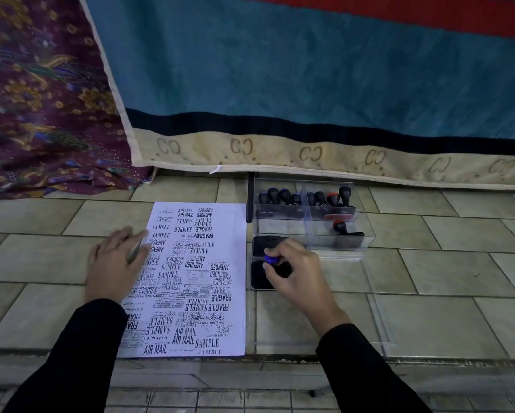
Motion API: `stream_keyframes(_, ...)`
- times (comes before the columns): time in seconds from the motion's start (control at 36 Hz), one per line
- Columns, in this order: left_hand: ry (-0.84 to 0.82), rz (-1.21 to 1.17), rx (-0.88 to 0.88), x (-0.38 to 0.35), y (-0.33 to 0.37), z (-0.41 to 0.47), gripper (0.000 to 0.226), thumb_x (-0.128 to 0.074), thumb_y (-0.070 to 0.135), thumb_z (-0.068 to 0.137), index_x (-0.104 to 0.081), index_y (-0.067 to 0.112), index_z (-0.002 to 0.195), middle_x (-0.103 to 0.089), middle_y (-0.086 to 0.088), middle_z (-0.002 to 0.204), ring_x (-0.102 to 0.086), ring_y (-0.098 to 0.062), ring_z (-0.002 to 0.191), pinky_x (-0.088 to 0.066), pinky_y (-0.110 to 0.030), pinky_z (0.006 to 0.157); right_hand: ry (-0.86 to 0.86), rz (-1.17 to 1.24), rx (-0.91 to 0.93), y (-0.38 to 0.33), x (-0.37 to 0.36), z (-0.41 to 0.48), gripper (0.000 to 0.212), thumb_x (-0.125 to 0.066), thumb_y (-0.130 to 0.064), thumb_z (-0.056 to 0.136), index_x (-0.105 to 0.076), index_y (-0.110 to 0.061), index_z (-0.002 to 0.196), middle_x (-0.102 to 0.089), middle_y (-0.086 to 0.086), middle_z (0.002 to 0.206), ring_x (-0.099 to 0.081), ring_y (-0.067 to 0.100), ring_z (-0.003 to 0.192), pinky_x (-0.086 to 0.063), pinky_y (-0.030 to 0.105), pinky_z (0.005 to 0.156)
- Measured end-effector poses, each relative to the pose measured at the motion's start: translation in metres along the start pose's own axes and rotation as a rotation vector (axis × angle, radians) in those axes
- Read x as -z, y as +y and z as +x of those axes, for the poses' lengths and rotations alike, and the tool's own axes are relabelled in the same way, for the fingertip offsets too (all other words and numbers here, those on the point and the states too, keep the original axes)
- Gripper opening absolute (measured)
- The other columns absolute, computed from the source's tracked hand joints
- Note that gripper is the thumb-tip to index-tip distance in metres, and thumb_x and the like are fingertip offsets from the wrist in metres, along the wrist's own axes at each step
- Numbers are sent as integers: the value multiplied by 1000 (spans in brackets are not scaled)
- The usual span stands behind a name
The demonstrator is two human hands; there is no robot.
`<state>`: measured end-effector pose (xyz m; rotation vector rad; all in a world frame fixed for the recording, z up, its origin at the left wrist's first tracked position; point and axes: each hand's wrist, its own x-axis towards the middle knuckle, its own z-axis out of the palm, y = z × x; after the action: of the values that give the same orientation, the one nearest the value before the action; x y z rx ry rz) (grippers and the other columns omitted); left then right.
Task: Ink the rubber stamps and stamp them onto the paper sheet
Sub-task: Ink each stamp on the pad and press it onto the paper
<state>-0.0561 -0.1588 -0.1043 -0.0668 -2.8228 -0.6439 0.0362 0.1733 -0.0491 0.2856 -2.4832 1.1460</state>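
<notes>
Right hand [295, 272] clamped on blue-topped stamp [270, 259], pressed on ink pad [257, 278], centre-right of frame. Paper sheet [196, 278] lies directly left, long axis up-down frame. Left hand [116, 263] flat, fingers apart, pinning sheet's left edge. Free space judged scarce.

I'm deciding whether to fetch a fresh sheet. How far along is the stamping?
Done: the paper sheet is crowded with black prints from top to bottom, with little bare space beyond its right margin. In hand: the right hand presses a blue-topped stamp onto the ink pad, while the left hand steadies the sheet. Left: printing this stamp; the other stamps sit in the clear organizer.
</notes>
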Motion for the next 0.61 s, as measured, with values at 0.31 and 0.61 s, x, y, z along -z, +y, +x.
stream_keyframes(0.31, -9, 4, 6, 0, -1, 0, 61, -33, 57, 82, -62, 28, 128, -51, -8, 142, -41, -25, 134, -21, -44, 111, 0, 32, 12, 0, 1, -10, 10, -73, -3, 76, -65, -6, 82, -63, -3, 84, -60, -6, 84, -48, 11, 75)
stream_keyframes(0.61, -6, -3, 20, -3, -3, 1, 58, -37, 55, 82, -62, 30, 128, -51, -6, 143, -40, -23, 135, -19, -42, 111, -60, -2, -85, 3, 2, 9, 17, -74, -9, 76, -67, -10, 91, -61, -9, 90, -63, 10, 74, -55, 29, 70)
